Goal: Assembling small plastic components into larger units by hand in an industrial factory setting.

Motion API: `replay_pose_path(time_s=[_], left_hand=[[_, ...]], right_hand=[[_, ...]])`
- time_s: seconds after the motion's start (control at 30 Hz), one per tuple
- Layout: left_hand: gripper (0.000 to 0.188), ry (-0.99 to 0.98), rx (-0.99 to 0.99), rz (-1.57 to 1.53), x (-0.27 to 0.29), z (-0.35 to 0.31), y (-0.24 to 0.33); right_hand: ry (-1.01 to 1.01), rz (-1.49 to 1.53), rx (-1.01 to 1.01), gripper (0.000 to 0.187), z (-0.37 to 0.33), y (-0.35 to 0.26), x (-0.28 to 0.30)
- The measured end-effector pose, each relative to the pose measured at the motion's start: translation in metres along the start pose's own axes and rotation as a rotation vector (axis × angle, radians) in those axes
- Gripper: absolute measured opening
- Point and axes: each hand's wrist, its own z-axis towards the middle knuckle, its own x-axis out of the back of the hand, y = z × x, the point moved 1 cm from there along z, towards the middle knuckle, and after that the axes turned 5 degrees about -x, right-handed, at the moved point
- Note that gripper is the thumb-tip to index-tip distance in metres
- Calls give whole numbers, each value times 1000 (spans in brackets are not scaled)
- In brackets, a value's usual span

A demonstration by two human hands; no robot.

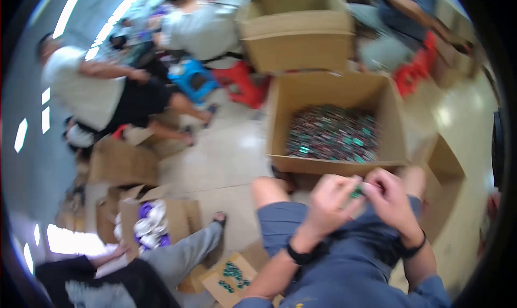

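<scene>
Both hands meet above my lap, just in front of the near edge of a large cardboard box [336, 165]. My left hand [329, 201] is closed, its thumb and fingertips pinching a small green piece [357, 191]. My right hand [389, 199] is closed as well, with its fingertips pressed against the same piece from the other side. Blur and the fingers hide most of the piece, so its exact kind does not show. Inside the box lies a thick heap of small dark, reddish and green glinting pieces [331, 133].
Beyond my box stands another large carton [299, 49]. At lower left, a flat cardboard piece [215, 286] bears small green parts, near a seated person [124, 281] and a box of white and purple items [151, 224]. Blue [193, 81] and red [239, 84] stools are farther off.
</scene>
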Motion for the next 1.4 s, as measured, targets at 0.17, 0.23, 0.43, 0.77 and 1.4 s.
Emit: replay_pose_path(time_s=[0.17,0.23,0.43,0.77,1.4], left_hand=[[37,85,-21,-116,-1,-10,-1],[36,86,3,-93,2,-17,-4],[42,108,-1,-117,-20,-30,-8],[43,63,41,-124,-12,-13,-3],[46,-9,95,-14,-20,-4,-6]], right_hand=[[-18,95,-166,24,0,19,-8],[-53,179,-199,23,4,14,-17],[111,-54,13,21,1,77,-19],[172,-112,74,20,0,36,-19],[191,-223,30,20,8,19,-3]])
